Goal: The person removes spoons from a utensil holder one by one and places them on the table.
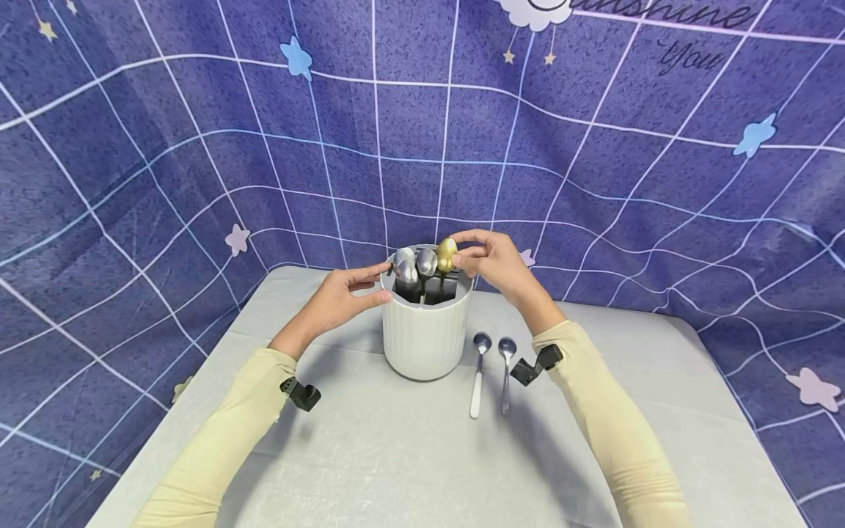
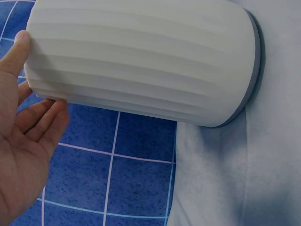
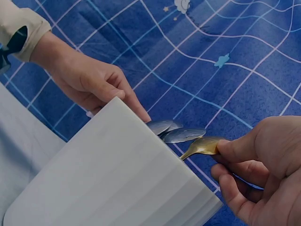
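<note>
A white ribbed utensil holder (image 1: 425, 341) stands upright on the table, its inside dark with dividers. My right hand (image 1: 498, 264) pinches the bowl of a gold spoon (image 3: 204, 145) between thumb and fingers; the spoon's handle runs down into the holder. Beside it, silver spoons (image 1: 427, 261) stand bowl-up in the holder, their handles mostly hidden by its wall. My left hand (image 1: 339, 297) is at the holder's left rim, thumb toward the front and index finger stretched along the far side. In the left wrist view, its fingertips (image 2: 60, 104) lie right at the holder's side.
Two spoons lie on the table right of the holder: one with a white handle (image 1: 476, 396) and one all metal (image 1: 506, 374). A grey cloth covers the table (image 1: 370, 455). Behind hangs a blue gridded curtain (image 1: 409, 117) with stars, close to the table's back edge.
</note>
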Demonstrator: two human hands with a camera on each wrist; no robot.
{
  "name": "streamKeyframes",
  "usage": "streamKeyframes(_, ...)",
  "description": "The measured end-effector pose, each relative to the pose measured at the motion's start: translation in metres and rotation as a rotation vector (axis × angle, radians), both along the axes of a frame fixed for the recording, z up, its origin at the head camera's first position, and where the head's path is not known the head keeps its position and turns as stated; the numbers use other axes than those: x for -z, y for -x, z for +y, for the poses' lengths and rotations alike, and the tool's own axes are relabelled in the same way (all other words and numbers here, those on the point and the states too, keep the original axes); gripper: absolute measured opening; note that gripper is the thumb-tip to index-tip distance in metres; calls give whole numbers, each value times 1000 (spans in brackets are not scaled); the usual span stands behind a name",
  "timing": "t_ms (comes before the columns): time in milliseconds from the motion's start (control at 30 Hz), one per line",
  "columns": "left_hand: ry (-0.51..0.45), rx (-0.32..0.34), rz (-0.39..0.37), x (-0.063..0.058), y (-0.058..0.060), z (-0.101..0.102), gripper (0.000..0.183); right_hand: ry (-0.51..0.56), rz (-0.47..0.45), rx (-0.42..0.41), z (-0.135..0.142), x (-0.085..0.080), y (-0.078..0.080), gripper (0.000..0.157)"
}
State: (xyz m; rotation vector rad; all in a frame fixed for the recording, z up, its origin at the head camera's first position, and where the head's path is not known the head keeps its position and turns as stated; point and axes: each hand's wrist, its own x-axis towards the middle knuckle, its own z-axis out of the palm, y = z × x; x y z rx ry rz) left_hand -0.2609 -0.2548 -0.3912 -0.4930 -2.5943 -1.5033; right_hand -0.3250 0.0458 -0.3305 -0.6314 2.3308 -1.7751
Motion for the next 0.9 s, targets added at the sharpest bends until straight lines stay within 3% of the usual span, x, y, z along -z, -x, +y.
streamKeyframes(500,-6,-1,3,1,0,0,58,24,51,27,2,-22,-5,36)
streamKeyframes(900,6,3,15,0,0,0,61,37,106,41,4,-49,-9,37)
